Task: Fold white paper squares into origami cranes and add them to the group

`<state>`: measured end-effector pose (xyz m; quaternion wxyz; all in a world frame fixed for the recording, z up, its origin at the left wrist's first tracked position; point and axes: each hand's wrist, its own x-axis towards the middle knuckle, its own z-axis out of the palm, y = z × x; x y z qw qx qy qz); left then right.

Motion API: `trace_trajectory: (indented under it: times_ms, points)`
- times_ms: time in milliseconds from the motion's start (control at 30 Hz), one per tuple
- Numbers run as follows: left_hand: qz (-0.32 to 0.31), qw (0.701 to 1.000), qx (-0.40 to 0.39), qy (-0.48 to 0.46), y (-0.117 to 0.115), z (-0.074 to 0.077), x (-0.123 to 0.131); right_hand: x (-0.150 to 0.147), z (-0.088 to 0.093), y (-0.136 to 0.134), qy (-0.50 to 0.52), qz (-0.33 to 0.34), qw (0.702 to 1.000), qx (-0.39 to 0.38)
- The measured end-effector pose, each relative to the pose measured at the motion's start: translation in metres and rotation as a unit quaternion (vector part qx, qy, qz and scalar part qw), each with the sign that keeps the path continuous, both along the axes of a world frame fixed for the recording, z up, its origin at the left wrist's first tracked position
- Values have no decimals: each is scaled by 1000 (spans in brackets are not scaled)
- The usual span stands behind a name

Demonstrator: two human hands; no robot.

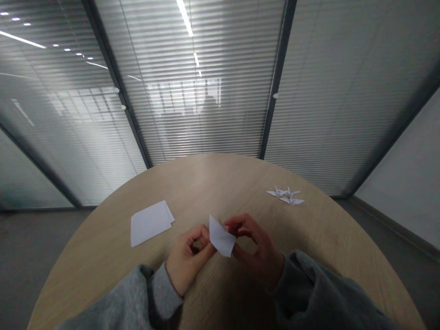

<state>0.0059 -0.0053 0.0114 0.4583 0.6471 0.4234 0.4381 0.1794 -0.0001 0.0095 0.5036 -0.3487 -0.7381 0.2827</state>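
A small folded piece of white paper (221, 237) is held above the near part of the table, between my two hands. My left hand (189, 256) pinches its left edge between thumb and fingers. At its right edge, my right hand (255, 247) has thumb and index finger bent around the paper's corner, gripping it. Farther right on the table lie several folded white paper cranes (288, 195), grouped close together. To the left lies a small stack of white paper sheets (150, 224), slightly fanned at the right side.
The round wooden table (213, 183) has a curved far edge. Behind it stand glass partitions with horizontal blinds (206, 123) and dark frame posts. A pale wall (405, 183) is at the right, with grey floor on both sides.
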Motion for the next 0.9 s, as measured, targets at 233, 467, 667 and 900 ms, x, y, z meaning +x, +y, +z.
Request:
trace_trajectory:
  times_ms: [233,467,667,900]
  points:
    - [-36,999,-11,38,-1,1,3,9,7,2,-140,-14,954,265]
    - [-44,996,24,78,-5,6,2,12,3,3,-191,-36,929,314]
    - [-37,996,26,81,-8,10,3,10,4,4,-176,-46,945,273]
    - [-62,990,57,116,-8,6,1,9,6,3,-161,-36,942,291]
